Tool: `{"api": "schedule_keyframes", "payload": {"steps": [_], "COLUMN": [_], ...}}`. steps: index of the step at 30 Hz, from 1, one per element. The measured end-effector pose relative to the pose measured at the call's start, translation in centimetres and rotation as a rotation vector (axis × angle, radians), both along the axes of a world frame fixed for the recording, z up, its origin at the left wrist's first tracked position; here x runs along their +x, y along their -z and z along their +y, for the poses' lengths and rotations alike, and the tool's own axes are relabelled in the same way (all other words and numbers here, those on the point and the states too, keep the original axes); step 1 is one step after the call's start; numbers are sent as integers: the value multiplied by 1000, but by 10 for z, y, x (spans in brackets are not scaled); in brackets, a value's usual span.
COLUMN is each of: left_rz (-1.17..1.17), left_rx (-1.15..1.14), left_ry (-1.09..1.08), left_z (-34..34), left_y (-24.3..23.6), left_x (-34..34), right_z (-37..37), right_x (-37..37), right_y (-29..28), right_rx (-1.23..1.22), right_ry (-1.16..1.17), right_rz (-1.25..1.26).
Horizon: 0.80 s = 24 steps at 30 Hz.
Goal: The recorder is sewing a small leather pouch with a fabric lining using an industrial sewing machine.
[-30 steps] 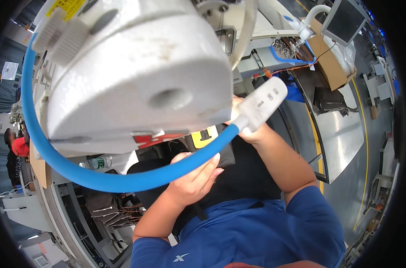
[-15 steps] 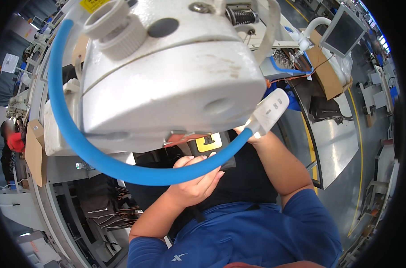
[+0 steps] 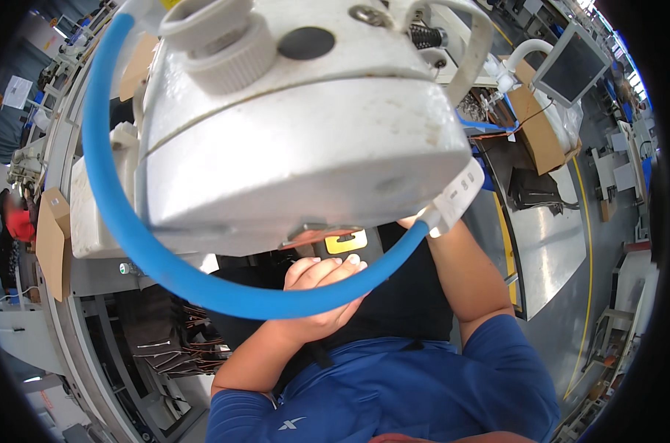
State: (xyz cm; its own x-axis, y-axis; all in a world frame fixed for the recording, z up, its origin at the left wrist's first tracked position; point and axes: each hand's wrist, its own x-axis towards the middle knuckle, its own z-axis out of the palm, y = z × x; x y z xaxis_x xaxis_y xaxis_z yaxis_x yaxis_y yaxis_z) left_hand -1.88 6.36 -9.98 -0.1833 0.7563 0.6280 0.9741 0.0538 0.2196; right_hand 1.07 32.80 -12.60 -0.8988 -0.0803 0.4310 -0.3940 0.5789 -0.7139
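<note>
The white head of a sewing machine (image 3: 291, 162) fills the upper middle and covers much of the work area. A thick blue tube (image 3: 239, 297) bows in front of it and crosses my left hand (image 3: 324, 277). Fingers stretched out and side by side, that hand rests on black material (image 3: 383, 295) close to a yellow plate (image 3: 358, 242) under the machine. Of my right hand (image 3: 409, 221) only a small part shows, behind the white end piece (image 3: 460, 193) of the tube; its fingers are hidden by the machine.
Dark pieces with zippers (image 3: 158, 332) hang or lie at the lower left. A cardboard box (image 3: 52, 244) stands at the left, with a person in red (image 3: 19, 224) beyond it. A metal table (image 3: 553, 251) bears black pieces (image 3: 534, 190) on the right, below a monitor (image 3: 571, 63).
The view has shifted a little, so the machine head sits slightly lower and further right. My left hand's fingers have come closer together on the black material. The right hand stays mostly hidden.
</note>
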Motion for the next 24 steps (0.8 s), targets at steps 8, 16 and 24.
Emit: {"api": "schedule_keyframes", "payload": {"steps": [8,16,24], "left_rz": [8,31,-4], "left_rx": [20,27,16], "left_ry": [22,33,38], "left_z": [-2,1,7], "left_y": [13,12,-1], "left_x": [0,-2,0], "right_z": [-11,-16,-1], "right_x": [0,-1,-9], "right_y": [-7,-8,38], "right_rx": [-274,-292,-36], "right_ry": [-11,146,187], "right_rz": [134,54,370]}}
